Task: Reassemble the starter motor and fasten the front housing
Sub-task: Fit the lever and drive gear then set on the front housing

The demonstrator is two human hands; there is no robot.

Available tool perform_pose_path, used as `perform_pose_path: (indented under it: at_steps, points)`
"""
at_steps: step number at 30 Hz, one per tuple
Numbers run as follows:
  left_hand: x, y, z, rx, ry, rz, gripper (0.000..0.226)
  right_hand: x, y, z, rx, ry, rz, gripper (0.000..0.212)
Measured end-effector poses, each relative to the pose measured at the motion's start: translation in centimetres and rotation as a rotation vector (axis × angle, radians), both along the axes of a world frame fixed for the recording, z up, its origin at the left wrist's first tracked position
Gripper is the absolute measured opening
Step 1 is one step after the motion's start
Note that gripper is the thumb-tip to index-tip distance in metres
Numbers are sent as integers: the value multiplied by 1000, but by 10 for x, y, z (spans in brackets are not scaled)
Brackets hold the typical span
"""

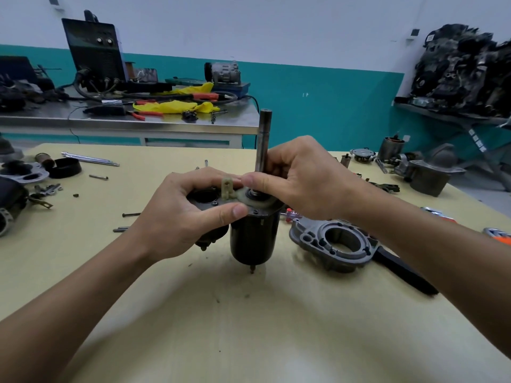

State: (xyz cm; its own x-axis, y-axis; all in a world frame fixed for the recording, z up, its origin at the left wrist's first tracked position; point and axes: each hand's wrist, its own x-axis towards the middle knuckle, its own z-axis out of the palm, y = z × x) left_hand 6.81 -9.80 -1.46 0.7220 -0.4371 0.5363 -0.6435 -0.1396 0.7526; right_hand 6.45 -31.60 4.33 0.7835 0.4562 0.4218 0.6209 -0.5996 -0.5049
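Left hand [182, 214] curls round the near side of the black starter motor [254, 236], thumb pressed along its top plate, steadying it upright with its bottom stud seemingly touching the worktop [249, 327]. Right hand [298, 178] wraps the upright shaft [264, 139], thumb tip against the pale plastic lever [227, 187]. The front housing [337, 241] lies on the worktop just right of the motor.

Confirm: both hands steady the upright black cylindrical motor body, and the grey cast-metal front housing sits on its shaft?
No: the head view shows the grey cast-metal front housing lying on the table beside the black cylindrical motor body, off its shaft.
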Motion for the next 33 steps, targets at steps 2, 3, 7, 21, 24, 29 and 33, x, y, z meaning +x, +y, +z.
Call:
perform_pose_path:
  at_steps: [2,3,7,21,24,29,33]
  points:
    - [-1,0,0,-12,26,-23,34,2,-1,0,-4,-10,4,30]
    - [-1,0,1,-26,52,-44,33,2,-1,-1,-9,-20,-5,30]
    - [-5,0,3,-67,108,-45,32,2,2,-5,3,-42,-21,26]
    - [-1,0,5,-45,95,15,32,74,-65,0,-211,320,-217,44]
    - [-4,-1,7,-50,126,14,33,96,-64,-33,-425,352,-299,64]
    - [-4,-1,7,-28,146,20,43,115,-44,-52,-487,387,-354,65]
    - [-3,1,6,-41,145,18,36,114,-36,-52,-548,368,-341,52]
